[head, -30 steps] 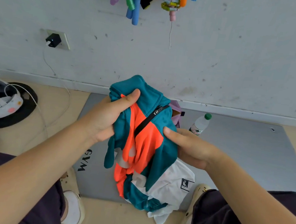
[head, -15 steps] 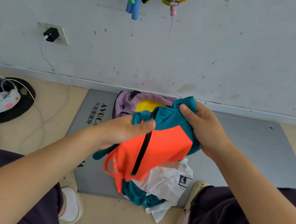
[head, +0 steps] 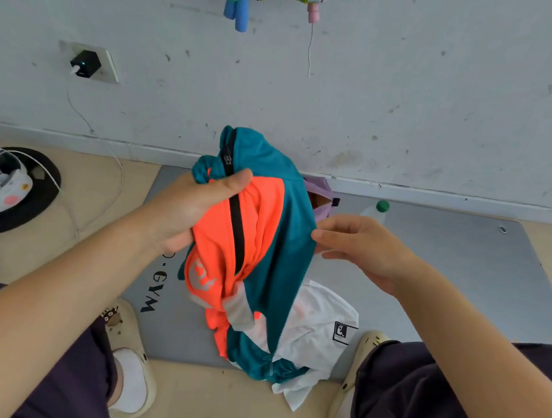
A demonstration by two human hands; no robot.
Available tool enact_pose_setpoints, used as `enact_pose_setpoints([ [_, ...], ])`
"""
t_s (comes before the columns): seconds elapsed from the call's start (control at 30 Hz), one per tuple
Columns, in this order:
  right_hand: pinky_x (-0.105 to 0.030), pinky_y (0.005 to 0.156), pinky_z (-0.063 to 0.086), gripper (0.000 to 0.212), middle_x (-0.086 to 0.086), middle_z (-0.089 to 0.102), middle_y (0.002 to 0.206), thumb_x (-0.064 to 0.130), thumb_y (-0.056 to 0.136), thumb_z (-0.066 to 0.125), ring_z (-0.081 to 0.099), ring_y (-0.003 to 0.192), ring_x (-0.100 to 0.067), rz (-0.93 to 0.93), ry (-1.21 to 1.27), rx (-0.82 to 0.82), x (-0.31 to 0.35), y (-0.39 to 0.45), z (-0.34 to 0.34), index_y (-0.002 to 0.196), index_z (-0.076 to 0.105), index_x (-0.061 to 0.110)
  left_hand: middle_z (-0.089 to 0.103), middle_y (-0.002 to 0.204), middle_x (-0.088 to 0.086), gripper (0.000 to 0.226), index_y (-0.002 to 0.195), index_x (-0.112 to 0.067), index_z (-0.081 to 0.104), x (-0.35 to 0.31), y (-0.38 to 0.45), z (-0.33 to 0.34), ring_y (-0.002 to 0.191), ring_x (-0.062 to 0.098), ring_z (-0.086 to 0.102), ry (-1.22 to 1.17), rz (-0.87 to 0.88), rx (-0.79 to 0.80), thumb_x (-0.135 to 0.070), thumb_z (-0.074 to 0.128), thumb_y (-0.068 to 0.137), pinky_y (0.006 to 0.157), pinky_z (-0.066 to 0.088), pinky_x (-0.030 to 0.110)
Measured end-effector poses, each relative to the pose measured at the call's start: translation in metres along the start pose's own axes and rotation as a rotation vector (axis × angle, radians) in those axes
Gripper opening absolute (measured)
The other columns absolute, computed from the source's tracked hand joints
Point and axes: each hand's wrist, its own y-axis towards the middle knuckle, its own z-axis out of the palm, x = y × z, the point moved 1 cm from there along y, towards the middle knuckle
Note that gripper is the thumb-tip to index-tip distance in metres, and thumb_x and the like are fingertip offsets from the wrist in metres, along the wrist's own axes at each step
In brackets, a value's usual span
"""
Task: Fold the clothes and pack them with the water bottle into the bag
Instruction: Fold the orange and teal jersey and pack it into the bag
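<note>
right hand (head: 362, 248) has let go of the jacket (head: 275, 236), fingers loose beside it — left hand (head: 196, 207) alone grips the bunched collar; folding not begun.

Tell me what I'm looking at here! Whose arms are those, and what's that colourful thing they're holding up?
The picture comes from a camera worn on a person's head, looking forward and down, so you see that person's own arms from above. There is no machine, only two bare hands.

The left hand grips a teal and orange jacket near its black zip and holds it up. The right hand is at the jacket's teal edge with its fingers loose; I can't tell if it touches the cloth.

Below, a grey gym mat lies on the floor by the wall. A white garment lies on it under the hanging jacket. Behind the jacket peeks a purple bag, mostly hidden, and a water bottle with a green cap. The person's shoes show at the mat's near edge.
</note>
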Motion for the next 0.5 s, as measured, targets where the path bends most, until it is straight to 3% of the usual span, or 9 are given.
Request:
enact_pose_setpoints([
  [0.1, -0.038, 0.096, 0.046, 0.013, -0.011, 0.065, 0.097, 0.012, 0.099, 0.052, 0.062, 0.094, -0.021, -0.062, 0.184, -0.043, 0.002, 0.002, 0.003, 0.089, 0.061, 0.010, 0.071, 0.117, 0.012, 0.042, 0.113, -0.010, 0.070, -0.001, 0.002, -0.005, 0.106, 0.023, 0.069, 0.033, 0.035, 0.005, -0.031, 0.075, 0.077, 0.085, 0.057, 0.033],
  [0.2, -0.029, 0.079, 0.046, 0.021, -0.005, 0.065, 0.088, 0.012, 0.103, 0.042, 0.057, 0.084, -0.019, -0.058, 0.422, -0.132, 0.009, 0.002, 0.003, 0.089, 0.056, 0.009, 0.073, 0.113, 0.006, 0.039, 0.109, -0.015, 0.072, -0.004, 0.002, -0.011, 0.104, 0.018, 0.070, 0.136, 0.086, -0.028, -0.031, 0.076, 0.074, 0.083, 0.057, 0.028],
  [0.27, -0.024, 0.073, 0.053, 0.023, -0.006, 0.071, 0.096, 0.017, 0.104, 0.043, 0.065, 0.086, -0.016, -0.022, 0.468, -0.152, 0.014, 0.000, 0.002, 0.101, 0.062, 0.004, 0.074, 0.110, 0.001, 0.036, 0.103, -0.020, 0.075, -0.004, 0.003, -0.013, 0.103, 0.015, 0.070, 0.200, 0.112, -0.047, -0.033, 0.077, 0.069, 0.086, 0.056, 0.027],
  [0.33, -0.026, 0.080, 0.057, 0.033, -0.006, 0.073, 0.110, 0.033, 0.100, 0.050, 0.070, 0.099, -0.016, 0.005, 0.391, -0.086, 0.017, -0.004, 0.002, 0.114, 0.067, 0.008, 0.074, 0.110, -0.001, 0.034, 0.101, -0.022, 0.075, -0.004, 0.003, -0.015, 0.104, 0.014, 0.069, 0.251, 0.132, -0.047, -0.032, 0.079, 0.068, 0.092, 0.055, 0.030],
  [0.4, -0.027, 0.079, 0.057, 0.044, -0.003, 0.074, 0.109, 0.054, 0.083, 0.063, 0.071, 0.100, -0.016, 0.049, 0.185, 0.032, 0.020, -0.008, 0.002, 0.107, 0.074, 0.019, 0.074, 0.113, 0.000, 0.040, 0.108, -0.020, 0.073, -0.003, 0.003, -0.017, 0.108, 0.016, 0.068, 0.287, 0.145, -0.013, -0.029, 0.082, 0.071, 0.095, 0.054, 0.031],
  [0.5, -0.019, 0.063, 0.054, 0.029, -0.003, 0.077, 0.093, 0.047, 0.071, 0.074, 0.074, 0.083, -0.014, 0.053, -0.007, 0.148, 0.020, -0.012, -0.003, 0.087, 0.078, 0.023, 0.071, 0.120, 0.001, 0.053, 0.119, -0.016, 0.067, -0.003, 0.003, -0.021, 0.115, 0.017, 0.065, 0.327, 0.166, 0.028, -0.029, 0.085, 0.070, 0.099, 0.051, 0.033],
])
